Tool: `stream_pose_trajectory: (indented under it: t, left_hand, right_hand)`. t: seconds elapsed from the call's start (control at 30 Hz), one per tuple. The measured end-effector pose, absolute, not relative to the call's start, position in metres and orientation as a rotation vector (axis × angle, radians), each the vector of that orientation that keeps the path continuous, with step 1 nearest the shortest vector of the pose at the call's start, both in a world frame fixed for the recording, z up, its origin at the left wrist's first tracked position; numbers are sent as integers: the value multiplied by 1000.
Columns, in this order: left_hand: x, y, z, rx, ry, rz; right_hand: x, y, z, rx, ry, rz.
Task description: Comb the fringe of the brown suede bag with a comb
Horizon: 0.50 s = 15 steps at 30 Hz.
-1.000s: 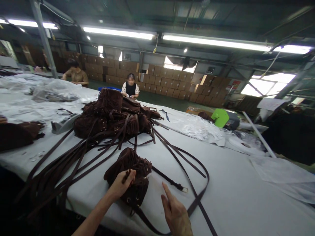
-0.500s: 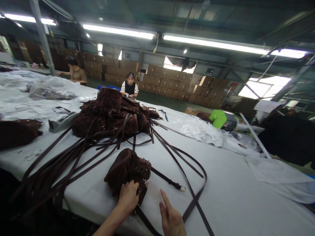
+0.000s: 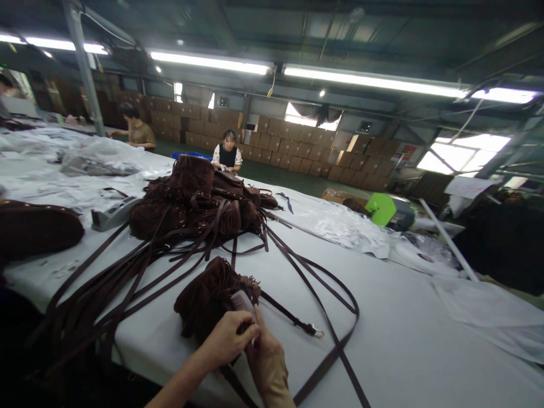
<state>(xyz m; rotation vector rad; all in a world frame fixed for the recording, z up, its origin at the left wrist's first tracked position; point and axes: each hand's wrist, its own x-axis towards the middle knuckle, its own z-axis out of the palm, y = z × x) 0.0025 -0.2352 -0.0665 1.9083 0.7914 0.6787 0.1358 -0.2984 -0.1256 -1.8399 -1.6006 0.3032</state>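
A dark brown fringed bag (image 3: 199, 303) lies near the table's front edge, tassels on its upper side. My left hand (image 3: 229, 338) is closed in front of it, thumb and index finger pinched together. My right hand (image 3: 267, 357) meets it from the right, its fingers closed and partly hidden. Between them a pale, flat, finely lined piece (image 3: 243, 302) sticks up against the fringe; both hands seem to grip its lower end. Past the bag's right side runs a dark strap (image 3: 289, 311) with a metal clip at its end.
Behind lies a heap of similar brown bags (image 3: 191, 198), with long straps (image 3: 123, 289) trailing over the front edge. Another brown bag (image 3: 38, 229) is at far left, near a grey tape dispenser (image 3: 113, 214). Plastic wrapping (image 3: 352, 229) and a green machine (image 3: 381, 208) stand right.
My right hand has moved left and up to meet my left hand. My left hand has shifted right, off the bag's front. The pale lined piece now shows clearly against the fringe.
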Motion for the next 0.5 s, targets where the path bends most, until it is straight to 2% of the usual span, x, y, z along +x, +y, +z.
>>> stream_pose_trajectory:
  t: [0.07, 0.23, 0.37, 0.5]
  left_hand:
    - [-1, -235, -58, 1838, 714, 657]
    - [-22, -225, -48, 1493, 661, 715]
    - [-41, -213, -53, 1211, 723, 992]
    - [-37, -221, -69, 1478, 708, 783]
  right_hand:
    - [132, -293, -126, -1742, -1478, 497]
    - [124, -295, -116, -1382, -927, 1233]
    - [125, -304, -106, -1204, -706, 1365]
    - [131, -309, -99, -1203, -649, 1401]
